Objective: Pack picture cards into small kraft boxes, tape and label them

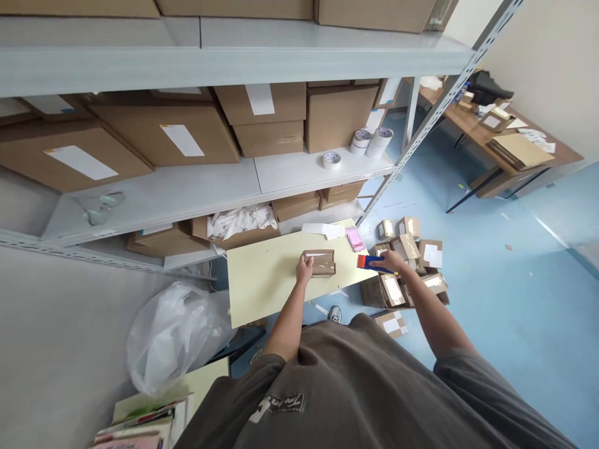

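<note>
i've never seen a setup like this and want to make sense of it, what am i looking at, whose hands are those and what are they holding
There is no machine here, just a person with bare hands. The single picture comes from a camera worn on their head, looking forward and down. The left hand grips the left side of a small cardboard box over a pale yellow table. The right hand holds a blue and orange tool. White papers and a pink item lie toward the table's far edge. Behind stands a metal shelf with boxes and tape rolls.
</note>
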`<act>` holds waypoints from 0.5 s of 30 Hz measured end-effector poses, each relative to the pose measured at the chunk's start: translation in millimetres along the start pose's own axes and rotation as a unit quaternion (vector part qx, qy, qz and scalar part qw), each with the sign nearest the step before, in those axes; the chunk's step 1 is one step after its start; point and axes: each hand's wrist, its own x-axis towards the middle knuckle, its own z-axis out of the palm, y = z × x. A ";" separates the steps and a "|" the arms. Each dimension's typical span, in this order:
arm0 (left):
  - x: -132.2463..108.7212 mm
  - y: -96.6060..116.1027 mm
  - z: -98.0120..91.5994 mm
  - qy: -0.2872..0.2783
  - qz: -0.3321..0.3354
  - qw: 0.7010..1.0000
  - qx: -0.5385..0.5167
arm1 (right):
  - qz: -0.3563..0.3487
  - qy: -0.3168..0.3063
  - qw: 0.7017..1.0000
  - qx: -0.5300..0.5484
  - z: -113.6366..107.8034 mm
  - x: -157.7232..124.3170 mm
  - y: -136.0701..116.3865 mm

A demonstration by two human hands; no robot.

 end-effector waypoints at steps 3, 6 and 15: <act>8.2 -12.1 -10.3 0.002 0.008 1.000 -0.022 | 0.002 0.003 1.000 -0.001 -0.5 6.4 1.2; 17.8 -28.6 -30.8 -0.019 0.010 0.997 -0.067 | -0.016 0.010 1.000 0.005 15.0 19.1 -34.2; 32.7 -61.3 -141.9 0.083 -0.064 0.994 -0.001 | -0.054 -0.049 0.997 0.034 75.6 50.6 -197.1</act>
